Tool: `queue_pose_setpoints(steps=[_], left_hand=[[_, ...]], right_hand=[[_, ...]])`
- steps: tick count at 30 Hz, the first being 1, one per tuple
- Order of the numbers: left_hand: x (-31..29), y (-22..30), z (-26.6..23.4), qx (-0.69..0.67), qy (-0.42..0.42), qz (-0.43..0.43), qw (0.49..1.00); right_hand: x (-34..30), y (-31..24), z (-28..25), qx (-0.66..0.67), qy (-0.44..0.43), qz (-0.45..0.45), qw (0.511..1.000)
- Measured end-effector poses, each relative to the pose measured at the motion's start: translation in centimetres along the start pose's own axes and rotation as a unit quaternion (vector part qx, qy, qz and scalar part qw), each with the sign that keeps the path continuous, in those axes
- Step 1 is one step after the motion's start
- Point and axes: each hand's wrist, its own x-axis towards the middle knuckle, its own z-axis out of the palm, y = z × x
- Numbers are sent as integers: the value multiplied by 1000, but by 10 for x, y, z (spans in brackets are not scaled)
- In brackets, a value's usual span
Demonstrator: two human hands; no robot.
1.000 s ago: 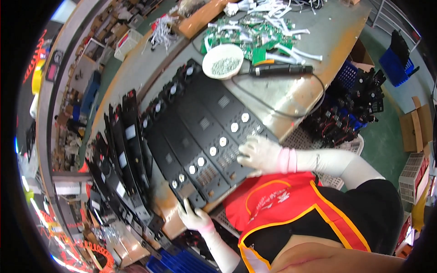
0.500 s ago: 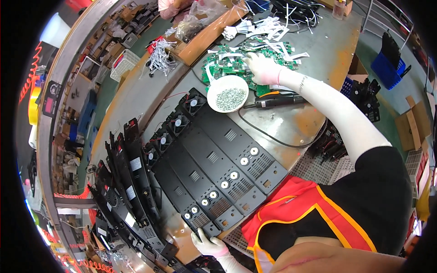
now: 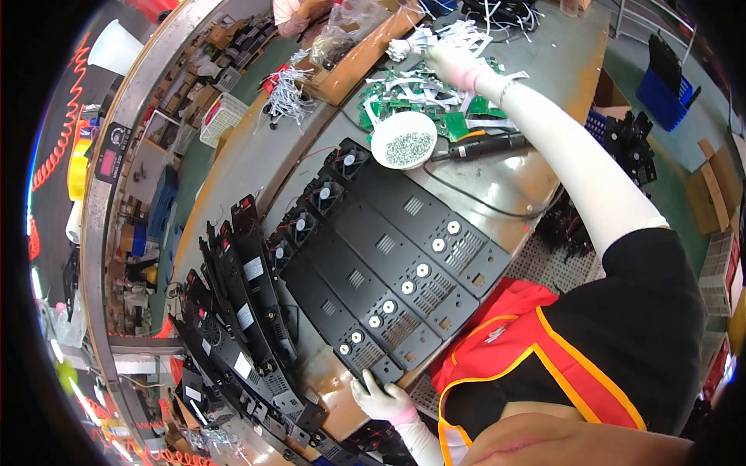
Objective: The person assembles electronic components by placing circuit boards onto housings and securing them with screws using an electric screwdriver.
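Several black slotted panels (image 3: 373,256) lie side by side, each with a small fan (image 3: 326,193) at its far end and white round pieces (image 3: 408,287) near its near end. My left hand (image 3: 385,400), in a white glove, has its fingers apart at the near left corner of the panels, touching the edge. My right hand (image 3: 454,68), also gloved, reaches over the far end of a pile of green circuit boards (image 3: 400,85) with white ribbon cables. Its fingertips blend into the white cables (image 3: 412,44), so their grip is unclear.
A white bowl of small screws (image 3: 404,141) stands behind the panels, beside a black electric screwdriver (image 3: 486,146) with a trailing cord. More black panels (image 3: 249,311) stand leaning in a row at the left. A cardboard box (image 3: 350,74) sits at the far left, near another person's arm (image 3: 291,17).
My right hand has moved farther away over the circuit boards, toward the white cables. My left hand stays at the panel corner. The whole view has shifted slightly.
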Motion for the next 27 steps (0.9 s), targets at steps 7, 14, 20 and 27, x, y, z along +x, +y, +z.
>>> queue_pose_setpoints(steps=[7,14,20,27], left_hand=[[5,-4,-15,-50,-37,2,998],[68,71,-67,-430,33,-79,899],[137,128,-10,-855,-260,-263,363],[150,160,34,-858,-221,-284,367]], right_hand=[[50,-5,-77,243,209,-47,946],[-20,-120,-43,363,-184,-284,868],[-176,-274,-47,366,-314,-191,855],[-198,-247,-31,403,-225,-289,838]])
